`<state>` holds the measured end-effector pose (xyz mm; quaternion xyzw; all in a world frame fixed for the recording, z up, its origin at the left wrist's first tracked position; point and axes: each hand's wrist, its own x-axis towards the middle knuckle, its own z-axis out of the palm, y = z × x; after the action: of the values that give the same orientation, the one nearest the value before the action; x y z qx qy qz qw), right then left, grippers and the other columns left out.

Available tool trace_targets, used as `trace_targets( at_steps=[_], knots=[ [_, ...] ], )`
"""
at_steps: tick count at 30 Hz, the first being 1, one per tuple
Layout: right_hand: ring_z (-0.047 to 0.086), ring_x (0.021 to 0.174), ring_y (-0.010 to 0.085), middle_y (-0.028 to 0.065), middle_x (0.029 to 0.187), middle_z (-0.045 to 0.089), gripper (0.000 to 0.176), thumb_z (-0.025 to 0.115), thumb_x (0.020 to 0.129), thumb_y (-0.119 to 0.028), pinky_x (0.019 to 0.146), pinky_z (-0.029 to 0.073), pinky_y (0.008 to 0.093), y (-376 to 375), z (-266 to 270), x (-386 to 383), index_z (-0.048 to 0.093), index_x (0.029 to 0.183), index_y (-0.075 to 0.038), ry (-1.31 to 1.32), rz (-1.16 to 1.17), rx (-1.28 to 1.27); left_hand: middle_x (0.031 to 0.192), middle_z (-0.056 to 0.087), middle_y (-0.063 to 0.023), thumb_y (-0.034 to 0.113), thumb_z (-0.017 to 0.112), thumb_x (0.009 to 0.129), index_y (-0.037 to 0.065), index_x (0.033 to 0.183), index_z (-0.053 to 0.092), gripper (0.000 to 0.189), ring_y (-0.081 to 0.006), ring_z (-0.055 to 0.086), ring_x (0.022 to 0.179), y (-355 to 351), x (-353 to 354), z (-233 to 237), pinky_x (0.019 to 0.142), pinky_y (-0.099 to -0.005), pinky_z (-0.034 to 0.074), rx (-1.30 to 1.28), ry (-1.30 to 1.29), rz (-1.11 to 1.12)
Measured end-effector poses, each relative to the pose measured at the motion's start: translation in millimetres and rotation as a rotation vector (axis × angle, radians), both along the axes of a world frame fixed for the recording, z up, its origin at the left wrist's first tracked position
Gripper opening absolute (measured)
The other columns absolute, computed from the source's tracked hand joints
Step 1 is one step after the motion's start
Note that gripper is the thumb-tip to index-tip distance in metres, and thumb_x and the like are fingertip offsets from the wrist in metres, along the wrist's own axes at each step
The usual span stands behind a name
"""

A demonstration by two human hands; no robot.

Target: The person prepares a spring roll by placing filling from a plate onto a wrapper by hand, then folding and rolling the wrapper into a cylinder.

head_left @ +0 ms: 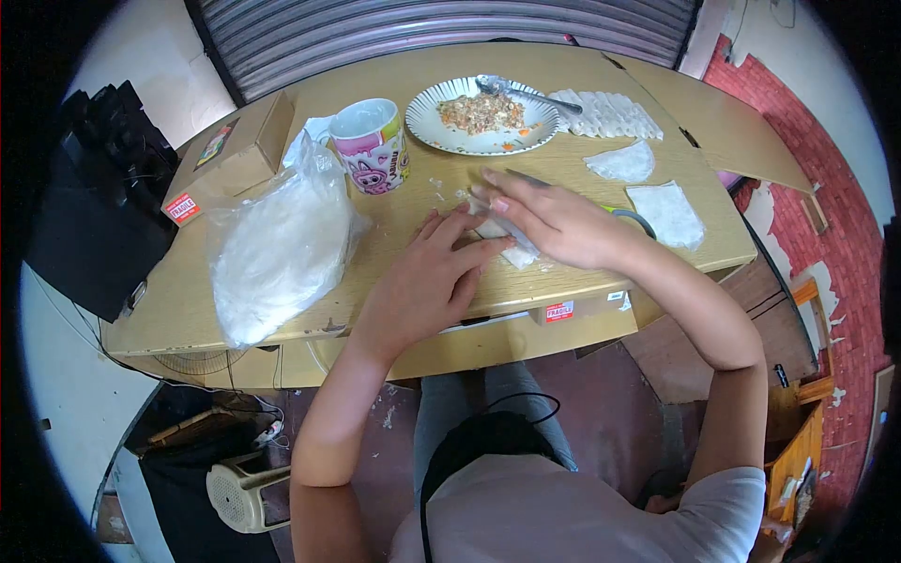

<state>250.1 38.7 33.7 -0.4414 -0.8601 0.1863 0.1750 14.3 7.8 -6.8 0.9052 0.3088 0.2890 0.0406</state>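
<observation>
Near the table's front middle, my left hand (434, 272) rests with its fingers spread, fingertips on a thin white wrapper (518, 253). From the right, my right hand (554, 220) lies over the same wrapper, fingers extended and partly covering it. A folded, translucent part shows between the hands. Behind them stands a white fluted plate (427, 131) with chopped filling (481, 114) and a metal spoon (530, 94). Several white rolled pieces (608, 114) lie in a row right of the plate. Two loose wrapper pieces, one rounded (621, 162) and one squarish (668, 214), lie nearer.
A plastic bag of white material (277, 249) and a patterned cup (371, 150) stand on the left. Behind the bag is a cardboard box (235, 145). Scissors (636, 220), partly hidden, lie beside my right wrist. A stool (235, 497) is below left.
</observation>
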Motion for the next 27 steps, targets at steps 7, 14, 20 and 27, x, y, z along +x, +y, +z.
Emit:
trace_targets(
  at_steps=[7,14,20,27],
  knots=[
    [0.056,0.134,0.0448,0.0279,0.142,0.061,0.068,0.028,0.114,-0.049,0.116,0.042,0.0474,-11,-3,3,0.039,0.156,0.003,0.064,0.026,-0.165,0.139,0.060,-0.0191,0.010,0.062,0.096,0.019,0.137,0.067,0.043,-0.0435,0.053,0.137,1,0,1,0.120,-0.0563,0.039,-0.018,-0.012,-0.006],
    [0.051,0.138,0.0483,0.0290,0.145,0.058,0.070,0.028,0.114,-0.051,0.119,0.039,0.0481,-23,5,20,0.042,0.156,0.002,-0.050,0.035,-0.072,0.137,0.061,-0.0203,0.010,0.062,0.096,0.020,0.138,0.066,0.044,-0.0442,0.055,0.135,0,1,-1,0.119,-0.0552,0.040,0.006,-0.020,0.008],
    [0.058,0.130,0.0472,0.0237,0.140,0.064,0.057,0.033,0.114,-0.043,0.114,0.045,0.0505,-48,23,44,0.051,0.152,-0.005,-0.179,0.027,-0.040,0.140,0.062,-0.0207,0.008,0.062,0.097,0.021,0.140,0.067,0.045,-0.0423,0.053,0.138,-1,1,2,0.121,-0.0531,0.037,-0.025,-0.016,0.008],
    [0.055,0.137,0.0431,0.0176,0.143,0.064,0.050,0.039,0.113,-0.033,0.123,0.035,0.0531,-55,4,44,0.051,0.153,-0.005,-0.107,0.044,0.006,0.140,0.062,-0.0199,0.008,0.063,0.096,0.022,0.139,0.068,0.045,-0.0425,0.052,0.139,-3,2,4,0.121,-0.0532,0.037,-0.024,-0.022,0.022]
  ],
)
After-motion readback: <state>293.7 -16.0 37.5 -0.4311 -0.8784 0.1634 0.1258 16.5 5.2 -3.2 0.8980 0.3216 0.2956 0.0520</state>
